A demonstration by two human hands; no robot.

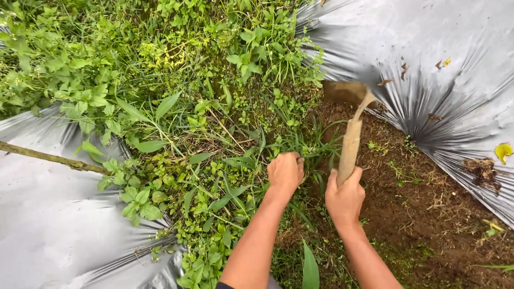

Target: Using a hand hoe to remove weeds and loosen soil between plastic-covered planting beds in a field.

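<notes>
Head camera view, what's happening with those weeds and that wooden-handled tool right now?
A person is working a weedy strip between sheets of silver plastic mulch. The left hand is closed around a clump of long green grass blades. The right hand grips the pale wooden handle of a short hand hoe, whose blade sits at the soil beside the clump. Bare brown soil lies to the right, while dense green leafy weeds cover the left.

I see green weeds [176, 107] filling the left and far side, and dark brown bare soil [423, 203] on the right. Silver-grey plastic sheeting [428, 48], creased in streaks, flanks both, dotted with one yellow leaf [503, 152]. The tool handle [349, 152] is pale tan.
</notes>
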